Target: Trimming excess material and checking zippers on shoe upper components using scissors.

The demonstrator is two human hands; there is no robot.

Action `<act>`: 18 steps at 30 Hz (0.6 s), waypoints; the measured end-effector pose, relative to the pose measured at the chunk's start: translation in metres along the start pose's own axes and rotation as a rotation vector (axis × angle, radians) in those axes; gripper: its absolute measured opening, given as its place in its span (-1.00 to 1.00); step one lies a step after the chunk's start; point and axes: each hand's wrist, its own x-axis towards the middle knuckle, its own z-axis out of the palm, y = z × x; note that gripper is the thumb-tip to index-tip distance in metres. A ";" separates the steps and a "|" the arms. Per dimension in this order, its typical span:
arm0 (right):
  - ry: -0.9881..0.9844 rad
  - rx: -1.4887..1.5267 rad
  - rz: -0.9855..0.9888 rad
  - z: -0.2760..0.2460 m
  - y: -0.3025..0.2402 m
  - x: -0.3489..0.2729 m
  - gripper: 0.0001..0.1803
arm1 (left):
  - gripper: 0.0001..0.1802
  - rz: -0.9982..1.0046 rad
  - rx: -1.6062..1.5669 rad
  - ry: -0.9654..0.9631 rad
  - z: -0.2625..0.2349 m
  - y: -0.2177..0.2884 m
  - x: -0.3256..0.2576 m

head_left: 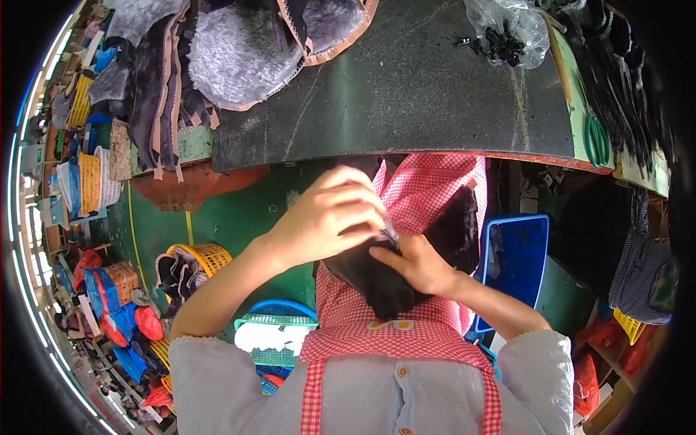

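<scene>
A piece of black furry material lies in my lap over a red-and-white checked apron. My right hand grips its upper edge, with the thumb laid across the top. Just above and to the left, my left hand is closed, its fingers curled toward the same edge. Between the two hands shows a small greyish, shiny bit, too blurred to name. Whatever the left fingertips pinch is hidden. More black fur spreads to the right beyond my right hand.
Ahead stands a dark worktable. Grey fleece pieces lie on its left, a clear plastic bag at the far right. Green-handled scissors rest beyond its right end. A blue bin is at my right, a green basket at my left.
</scene>
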 end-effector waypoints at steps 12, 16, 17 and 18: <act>0.257 0.041 -0.178 0.018 0.029 -0.006 -0.66 | -0.84 -0.117 0.089 -0.007 0.000 0.006 0.000; 0.341 0.222 -0.166 0.015 0.037 -0.008 -0.68 | -0.89 0.086 0.144 -0.096 -0.001 0.008 -0.003; 0.339 0.222 -0.166 0.018 0.045 -0.007 -0.68 | -0.88 0.038 0.136 -0.113 0.005 0.009 -0.005; 0.343 0.239 -0.186 0.021 0.050 -0.007 -0.67 | -0.88 -0.046 0.015 -0.136 0.005 0.010 -0.004</act>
